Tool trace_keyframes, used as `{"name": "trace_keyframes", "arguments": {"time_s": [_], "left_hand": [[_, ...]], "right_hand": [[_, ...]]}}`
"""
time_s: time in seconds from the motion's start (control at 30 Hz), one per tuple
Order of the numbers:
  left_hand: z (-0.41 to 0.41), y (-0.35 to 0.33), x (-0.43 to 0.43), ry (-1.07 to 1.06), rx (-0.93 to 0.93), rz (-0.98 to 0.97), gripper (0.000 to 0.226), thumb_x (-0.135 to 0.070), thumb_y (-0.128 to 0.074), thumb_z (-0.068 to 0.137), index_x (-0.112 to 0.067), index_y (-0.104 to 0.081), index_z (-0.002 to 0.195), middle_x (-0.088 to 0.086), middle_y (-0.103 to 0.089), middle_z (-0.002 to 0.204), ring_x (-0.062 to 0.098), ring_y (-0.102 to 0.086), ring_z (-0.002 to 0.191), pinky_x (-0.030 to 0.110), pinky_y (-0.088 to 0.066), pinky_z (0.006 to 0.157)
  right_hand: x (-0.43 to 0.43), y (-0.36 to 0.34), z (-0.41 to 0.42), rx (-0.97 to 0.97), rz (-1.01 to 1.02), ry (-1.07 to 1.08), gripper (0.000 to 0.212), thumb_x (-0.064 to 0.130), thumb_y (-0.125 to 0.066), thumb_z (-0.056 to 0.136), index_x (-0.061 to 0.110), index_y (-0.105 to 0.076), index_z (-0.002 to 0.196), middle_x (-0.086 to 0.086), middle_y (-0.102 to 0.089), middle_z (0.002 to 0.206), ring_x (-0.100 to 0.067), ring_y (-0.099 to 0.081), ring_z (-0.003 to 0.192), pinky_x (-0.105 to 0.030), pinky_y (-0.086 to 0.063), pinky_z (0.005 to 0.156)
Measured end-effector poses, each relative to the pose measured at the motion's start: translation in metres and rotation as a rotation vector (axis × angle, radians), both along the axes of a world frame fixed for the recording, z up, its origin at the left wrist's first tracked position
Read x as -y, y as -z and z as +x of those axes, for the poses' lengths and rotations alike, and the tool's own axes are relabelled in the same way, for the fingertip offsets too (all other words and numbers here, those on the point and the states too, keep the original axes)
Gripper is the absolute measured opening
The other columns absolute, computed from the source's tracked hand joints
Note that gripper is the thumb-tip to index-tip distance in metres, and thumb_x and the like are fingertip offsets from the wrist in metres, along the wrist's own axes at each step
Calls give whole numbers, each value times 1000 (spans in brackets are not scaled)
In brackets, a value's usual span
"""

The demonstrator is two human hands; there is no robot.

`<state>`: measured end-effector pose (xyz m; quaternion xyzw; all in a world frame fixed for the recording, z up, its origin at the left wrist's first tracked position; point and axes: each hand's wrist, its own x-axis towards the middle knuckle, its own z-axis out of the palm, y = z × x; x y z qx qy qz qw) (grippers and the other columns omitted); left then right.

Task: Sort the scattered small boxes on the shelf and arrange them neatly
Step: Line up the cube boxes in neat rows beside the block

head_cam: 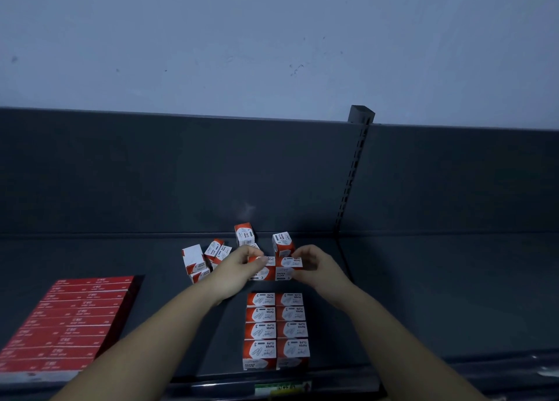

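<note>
At the far left of the dark shelf (423, 294) we see a block of flat red boxes (66, 322), laid edge to edge in close rows that run down to the front lip. Their print is too small for us to read.

Further in, towards the back panel (181, 174), we find a loose cluster of paper clip boxes (201, 258). These are red and white, tipped at different angles and touching one another. One shows a blank white face, and another lies low at the front of the heap.

The left hand (239, 267) reaches in just right of this cluster. Its fingers are curled round the left-hand box (262, 273), which it grips from the side. Behind the hand an upright paper clip box (244, 233) stands close to the back panel.

Nearer the front edge we see the sorted block of paper clip boxes (276, 328). It has two columns of four, packed flush, with labels facing up and all turned the same way. It lies well apart from the boxes being held.

The right-hand box (289, 268) sits against the left-hand box, the two side by side on the shelf. Just behind them a tilted paper clip box (282, 243) leans slightly. The right hand (314, 264) pinches the right-hand box between thumb and curled fingers.

On the front rail below we make out a green and yellow label strip (281, 388). To the right a slotted upright (354, 174) rises past the back panel, against a pale wall (272, 37).
</note>
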<state>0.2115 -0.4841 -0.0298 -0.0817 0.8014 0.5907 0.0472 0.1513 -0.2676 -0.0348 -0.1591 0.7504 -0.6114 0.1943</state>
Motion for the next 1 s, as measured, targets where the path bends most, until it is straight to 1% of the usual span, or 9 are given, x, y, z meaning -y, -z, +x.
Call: {"name": "trace_keyframes", "arguments": {"time_s": [0.13,0.23,0.33,0.5,0.6,0.7,0.8,0.9,1.0], "left_hand": [[-3,9,-1,16,8,-53,15,-29,-53,100,-19,-61,108,6,-67,109,20,-63,102,37,-51,95],[-4,15,-1,29,33,-45,12,-26,-56,99,-17,-61,105,7,-69,107,22,-65,101,40,-53,94],[-6,19,1,55,57,-54,10,-23,-59,97,-16,-61,104,7,-69,107,21,-67,100,41,-54,93],[-9,21,3,130,84,-123,9,-15,-59,96,-14,-63,105,6,-67,108,20,-64,104,32,-52,91],[-12,22,4,163,89,-171,10,-9,-57,96,-13,-64,102,5,-66,104,19,-63,103,30,-52,90],[-13,22,4,175,86,-183,13,-8,-55,97,-13,-65,104,6,-68,107,17,-64,102,24,-53,85],[-13,21,5,195,81,-184,16,-6,-53,98,-15,-65,102,3,-69,105,12,-65,97,18,-51,79],[-13,21,6,223,94,-180,17,-4,-54,97,-16,-66,100,0,-69,102,12,-65,98,20,-51,81],[-14,21,8,250,101,-166,20,0,-54,95,-15,-67,97,-1,-69,99,13,-65,98,25,-52,86]], "right_hand": [[-1,7,-3,13,62,-12,30,4,-75,83,17,-60,104,1,-70,113,-13,-67,107,-29,-57,86],[0,13,-6,24,114,-30,30,3,-75,83,19,-59,103,1,-70,111,-14,-67,106,-32,-57,89],[0,13,-8,34,168,-45,31,7,-77,82,20,-59,103,1,-70,109,-14,-67,104,-30,-56,87],[-4,16,-10,69,259,-79,32,15,-79,81,22,-59,105,1,-68,110,-13,-66,102,-32,-55,88],[-3,14,-9,108,289,-101,33,21,-77,83,24,-61,112,3,-65,114,-10,-64,103,-23,-52,81],[-2,12,-8,148,259,-103,29,25,-71,90,27,-65,118,5,-65,118,-10,-65,104,-22,-52,83],[-2,13,-7,167,239,-115,23,25,-62,96,25,-69,118,4,-70,114,-10,-68,102,-23,-53,86],[-2,13,-6,166,250,-131,19,23,-60,97,26,-71,113,5,-73,110,-8,-69,99,-21,-54,83],[-1,13,-6,164,247,-136,18,24,-61,97,26,-72,111,4,-73,108,-8,-70,99,-22,-54,84]]}}
